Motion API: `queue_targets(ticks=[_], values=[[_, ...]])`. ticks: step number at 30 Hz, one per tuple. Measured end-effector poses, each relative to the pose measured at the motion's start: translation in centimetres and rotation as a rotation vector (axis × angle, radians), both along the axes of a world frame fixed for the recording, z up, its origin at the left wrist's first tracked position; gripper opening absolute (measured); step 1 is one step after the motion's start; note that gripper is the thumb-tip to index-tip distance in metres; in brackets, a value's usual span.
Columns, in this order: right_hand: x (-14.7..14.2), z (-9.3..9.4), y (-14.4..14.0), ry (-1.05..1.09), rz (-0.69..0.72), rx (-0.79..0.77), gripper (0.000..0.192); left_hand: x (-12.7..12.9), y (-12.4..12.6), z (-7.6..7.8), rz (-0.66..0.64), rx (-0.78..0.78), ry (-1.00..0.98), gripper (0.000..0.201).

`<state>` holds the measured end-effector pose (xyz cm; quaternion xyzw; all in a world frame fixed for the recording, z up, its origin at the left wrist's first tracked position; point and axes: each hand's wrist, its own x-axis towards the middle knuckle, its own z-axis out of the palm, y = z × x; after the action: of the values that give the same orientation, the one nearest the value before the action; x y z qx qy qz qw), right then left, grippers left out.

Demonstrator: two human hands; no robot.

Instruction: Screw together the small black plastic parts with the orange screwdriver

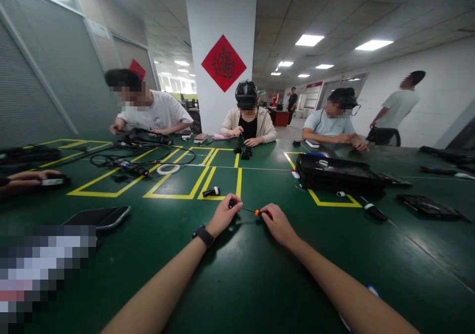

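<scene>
Both my hands rest on a green table [237,274]. My left hand [222,216], with a black watch on the wrist, pinches a small black part [232,203] at its fingertips. My right hand [279,223] grips a small screwdriver with an orange collar [257,213]. The thin shaft points left and meets the black part. A second small black cylinder [211,192] lies on the table just beyond my left hand, by the yellow tape lines.
A black case [339,173] lies to the right, a dark tablet-like device [98,216] to the left. Cables and a white ring [167,169] lie at far left. Three people sit across the table; another person's hand [27,179] rests at the left edge.
</scene>
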<state>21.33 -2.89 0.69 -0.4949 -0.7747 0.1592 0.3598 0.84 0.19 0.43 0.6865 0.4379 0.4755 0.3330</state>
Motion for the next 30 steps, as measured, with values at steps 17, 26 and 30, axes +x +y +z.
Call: queue_targets(ticks=[17, 26, 30], values=[[-0.07, 0.16, -0.10, 0.007, 0.014, 0.000, 0.018, 0.04, 0.10, -0.05, -0.011, 0.005, -0.014, 0.017], [-0.13, 0.10, -0.23, 0.030, 0.008, 0.013, 0.015, 0.10, -0.13, 0.20, -0.013, 0.004, -0.009, 0.017], [-0.06, 0.12, -0.06, -0.007, 0.008, 0.003, 0.019, 0.07, -0.12, 0.17, -0.002, 0.001, -0.004, 0.016]])
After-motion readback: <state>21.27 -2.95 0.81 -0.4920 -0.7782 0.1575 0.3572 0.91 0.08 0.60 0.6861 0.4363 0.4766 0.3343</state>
